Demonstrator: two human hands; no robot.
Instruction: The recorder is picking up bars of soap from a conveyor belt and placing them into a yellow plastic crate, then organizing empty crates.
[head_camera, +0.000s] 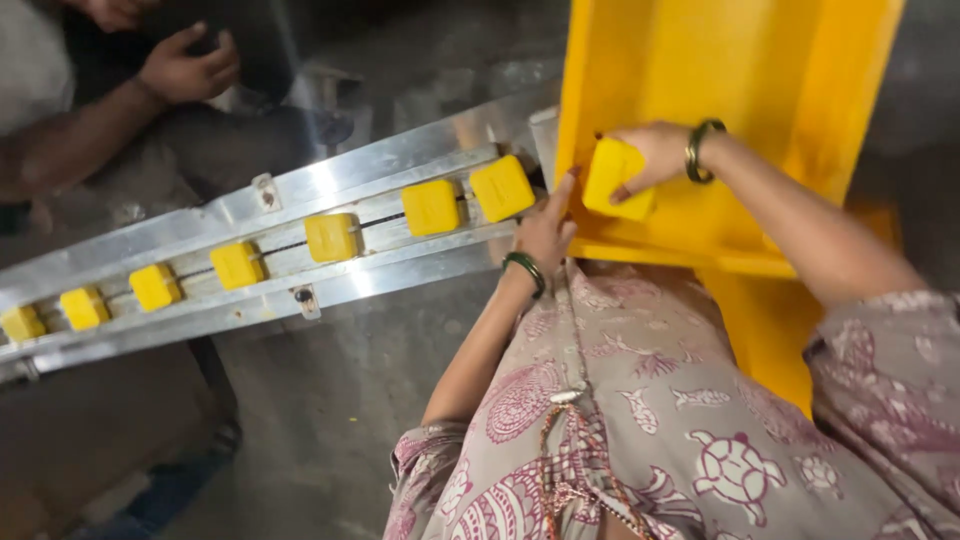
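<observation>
**Yellow block held over the crate**

At centre right, the right hand (655, 155) pinches a yellow block (615, 177) inside the yellow crate (760, 70). A firm, level grip suits it. The left hand (543, 232), fingers loosely spread and holding nothing, touches the crate edge beside the metal chute (300, 190), where a row of blocks (332, 237) slants toward lower left. No labels show.

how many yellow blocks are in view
8. Seven yellow rounded-square blocks sit in a row on the sloping metal conveyor rail, from up to; the right hand holds one. Others may be hidden.
</observation>
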